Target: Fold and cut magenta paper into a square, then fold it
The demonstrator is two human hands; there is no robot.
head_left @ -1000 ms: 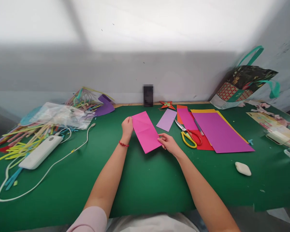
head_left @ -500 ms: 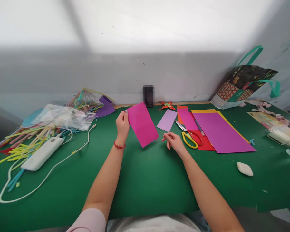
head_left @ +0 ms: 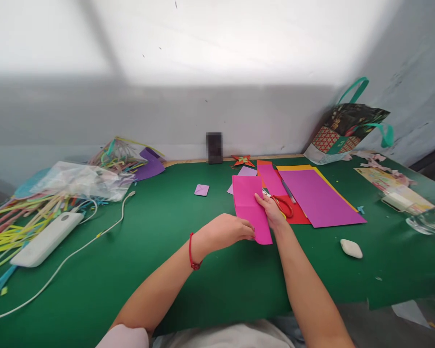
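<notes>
A bright pink sheet of paper [head_left: 248, 203] with a crosswise crease is held up over the green table. My right hand [head_left: 271, 211] grips its right edge, thumb on the near face. At the lower left edge, my left hand [head_left: 230, 229] has its fingers curled against the paper; their tips are partly hidden. Behind the sheet lies a lilac paper [head_left: 247, 171], mostly covered. Scissors with red and yellow handles [head_left: 286, 207] lie just beyond my right hand, partly hidden. A small folded lilac square [head_left: 202, 190] rests on the table to the left.
Purple sheets [head_left: 322, 198], a pen [head_left: 288, 191] and an orange paper star [head_left: 242, 160] lie farther back. On the left are a white power bank [head_left: 49, 239], its cable and many paper strips [head_left: 14, 234]. A white case [head_left: 351, 248] and a bag [head_left: 342, 133] are rightward.
The pink sheet has moved right and both hands are now on it; before, only my left hand held it. The small lilac square has come into view.
</notes>
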